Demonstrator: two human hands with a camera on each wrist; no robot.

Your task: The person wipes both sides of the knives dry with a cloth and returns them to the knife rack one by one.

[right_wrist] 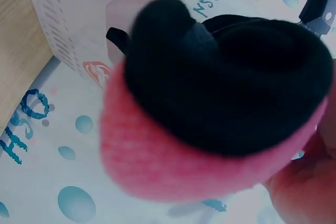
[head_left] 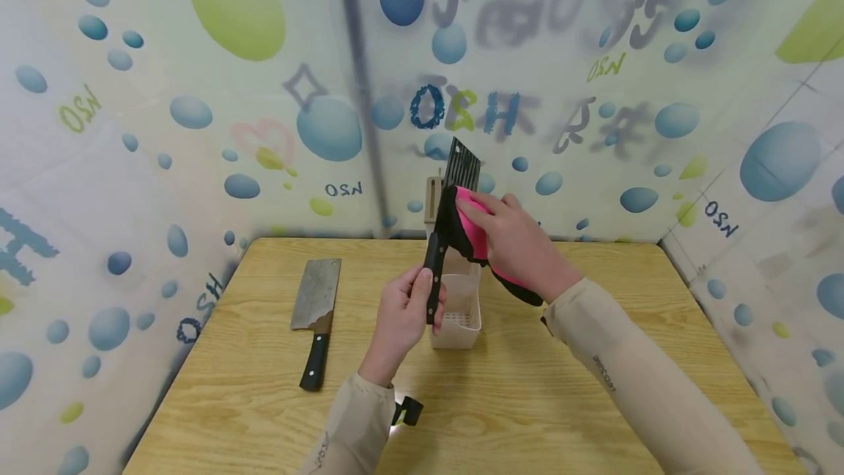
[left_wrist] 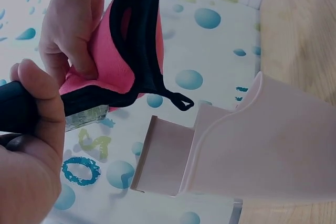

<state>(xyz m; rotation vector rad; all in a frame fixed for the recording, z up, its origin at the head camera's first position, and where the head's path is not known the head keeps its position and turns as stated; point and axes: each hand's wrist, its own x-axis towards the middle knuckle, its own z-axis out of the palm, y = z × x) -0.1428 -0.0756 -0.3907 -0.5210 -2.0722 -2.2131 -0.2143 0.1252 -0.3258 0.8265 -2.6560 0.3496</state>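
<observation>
My left hand grips the black handle of a knife, whose broad, ridged blade points up and away. In my right hand is a pink and black cloth, pinched around the lower part of that blade. Thumb and fingers press the cloth from the right, and its loose end hangs below the hand. A small black loop sticks out from the cloth in the left wrist view. The cloth fills much of the right wrist view and hides most of the blade there.
A pale plastic holder with a perforated base stands on the wooden table, behind and below the hands. To the left lies a cleaver, its black handle toward me. A small black object is partly covered by my left sleeve.
</observation>
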